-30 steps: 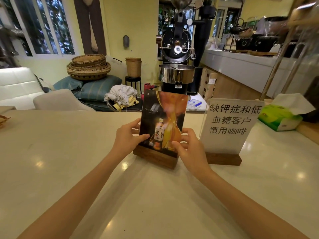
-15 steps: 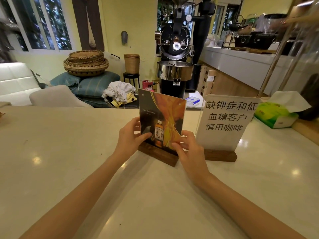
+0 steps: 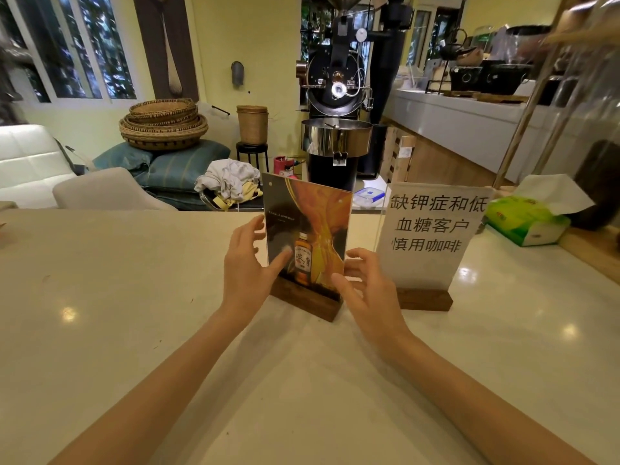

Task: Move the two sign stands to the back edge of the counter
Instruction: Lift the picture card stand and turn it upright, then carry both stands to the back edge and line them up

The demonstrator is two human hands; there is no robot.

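The poster sign stand [image 3: 307, 243] is seen standing upright on its wooden base [image 3: 303, 298], pretty far up the tabletop [image 3: 117, 297] and angled a bit instead of square to the far edge. It's flanked by both hands. The left hand [image 3: 246, 266] is laid against the left edge of the acrylic panel with the thumb pressed on the front face, so a light grasp is kept there. The right hand [image 3: 365, 283] is spread with loose fingers beside the panel's lower right corner; whether it's actually touching can't be told for sure, but nothing is clenched.

The white text sign stand [image 3: 432, 236] is parked just beside it on the right, also near the back edge, bases close but apart.

What could go wrong from here, as a guess:
- The panel is being handled, not the base, so a hard push up high could tip the whole thing backward.
- The back edge is close, and a drop-off sits behind it, so an overshoot could send it over.
- A swing to the right could knock the white sign.

A green tissue pack [image 3: 526, 223] is well off to the right, out of harm's way.
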